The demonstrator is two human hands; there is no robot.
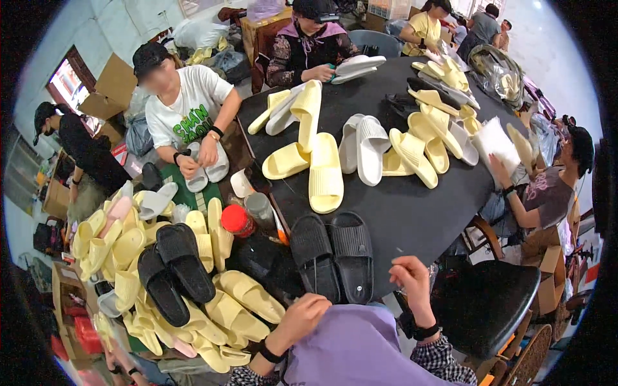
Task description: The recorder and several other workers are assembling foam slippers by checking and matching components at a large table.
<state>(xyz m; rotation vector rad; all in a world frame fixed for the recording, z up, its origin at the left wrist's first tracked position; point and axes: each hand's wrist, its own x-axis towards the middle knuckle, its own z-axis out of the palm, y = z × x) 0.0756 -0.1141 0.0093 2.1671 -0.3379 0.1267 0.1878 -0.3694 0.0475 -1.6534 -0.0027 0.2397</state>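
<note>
Count, by kind. Hands, wearer's own: 2, left hand (306, 318) and right hand (412, 283). Wristbands (426, 332) on these: 2.

Black slippers (353, 244) before the wearer: 2. Black slippers atop the left heap: 2. Yellow slippers (326, 177), near-centre of table: 2. White slippers (371, 151) just beside: 2. White slippers in the white-shirted co-worker's (190, 106) hands: 2. Yellow slippers in the left heap: more than 10; overlap prevents exact count. Yellow slippers, right table cluster: at least 5, overlapped.

Red-topped jar (237, 221): 1. Grey container (259, 211): 1. White packet (497, 147): 1. Co-workers: at least 6; distant figures partly hidden.
</note>
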